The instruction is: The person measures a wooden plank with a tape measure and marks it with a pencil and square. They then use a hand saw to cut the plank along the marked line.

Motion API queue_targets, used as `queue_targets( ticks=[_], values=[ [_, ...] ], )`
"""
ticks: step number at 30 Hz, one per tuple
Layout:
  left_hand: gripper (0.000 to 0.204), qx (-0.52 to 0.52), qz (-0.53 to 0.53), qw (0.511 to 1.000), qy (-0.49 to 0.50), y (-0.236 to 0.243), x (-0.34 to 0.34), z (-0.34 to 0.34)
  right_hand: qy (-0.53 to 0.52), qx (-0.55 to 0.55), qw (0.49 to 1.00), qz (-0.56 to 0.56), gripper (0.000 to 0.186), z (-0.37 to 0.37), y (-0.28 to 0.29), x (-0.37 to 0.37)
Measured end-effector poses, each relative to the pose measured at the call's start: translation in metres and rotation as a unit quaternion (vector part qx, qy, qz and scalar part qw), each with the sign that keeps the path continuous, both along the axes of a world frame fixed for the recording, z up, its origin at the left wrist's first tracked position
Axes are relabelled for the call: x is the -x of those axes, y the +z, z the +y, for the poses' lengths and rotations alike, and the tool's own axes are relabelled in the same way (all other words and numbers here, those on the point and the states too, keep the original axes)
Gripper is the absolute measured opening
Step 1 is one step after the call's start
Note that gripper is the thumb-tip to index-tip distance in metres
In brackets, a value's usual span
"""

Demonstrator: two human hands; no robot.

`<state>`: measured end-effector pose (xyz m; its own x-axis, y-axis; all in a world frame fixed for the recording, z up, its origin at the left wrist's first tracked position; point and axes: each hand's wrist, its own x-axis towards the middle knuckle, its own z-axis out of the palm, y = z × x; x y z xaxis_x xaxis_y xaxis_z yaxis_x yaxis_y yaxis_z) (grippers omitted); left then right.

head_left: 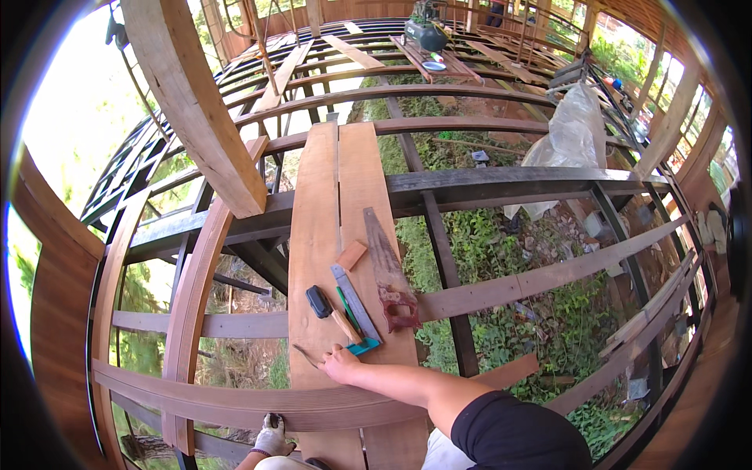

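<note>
My left hand [272, 436], in a whitish glove, has its fingers curled at the near edge of a long brown grooved board [235, 399] lying crosswise. My bare right hand [341, 366] is closed low over the plank; a thin dark curved piece [306, 356] reaches to its fingers, though what they grip is partly hidden. Just beyond that hand lies a try square [349, 296] with a teal handle. Close to it are a wood-handled tool [346, 326], a black tape measure [318, 301], a small wood block [352, 255] and a handsaw [385, 270] with a reddish handle.
Two light planks [315, 180] bridge dark floor beams [486, 180], with plants and rubble showing below through wide gaps. A thick wooden post [192, 102] rises at left. Plastic sheeting [576, 129] hangs over a beam at right. An air compressor [425, 34] stands far off.
</note>
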<state>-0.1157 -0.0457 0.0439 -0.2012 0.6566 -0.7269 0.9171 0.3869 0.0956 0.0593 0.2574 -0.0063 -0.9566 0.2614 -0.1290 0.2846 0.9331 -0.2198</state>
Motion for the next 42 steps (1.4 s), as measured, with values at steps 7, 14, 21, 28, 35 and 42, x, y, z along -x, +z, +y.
queue_targets(
  ticks=[7,14,21,28,35,42],
  values=[
    [0.111,0.004,-0.019,1.0,-0.002,0.01,-0.002,0.017,0.027,0.246,0.966,0.07,0.071,0.013,0.061,-0.022],
    [0.052,-0.43,-0.31,0.847,0.037,0.001,0.013,0.083,0.154,0.294,0.93,0.159,0.07,-0.028,0.157,-0.012],
    [0.05,-0.425,-0.578,0.69,0.098,0.039,-0.064,0.097,0.084,0.166,0.957,0.221,0.081,-0.071,0.167,-0.055],
    [0.035,-0.277,-0.71,0.547,0.346,0.038,-0.093,0.088,-0.27,0.778,0.556,0.115,0.058,-0.08,0.093,-0.076],
    [0.046,-0.505,-0.277,0.806,0.136,0.062,-0.073,0.069,-0.241,0.8,0.546,0.069,0.059,-0.1,0.143,-0.052],
    [0.05,-0.265,-0.512,0.752,0.318,0.094,-0.053,0.081,-0.297,0.699,0.649,0.041,0.047,-0.06,0.102,-0.065]
  ],
)
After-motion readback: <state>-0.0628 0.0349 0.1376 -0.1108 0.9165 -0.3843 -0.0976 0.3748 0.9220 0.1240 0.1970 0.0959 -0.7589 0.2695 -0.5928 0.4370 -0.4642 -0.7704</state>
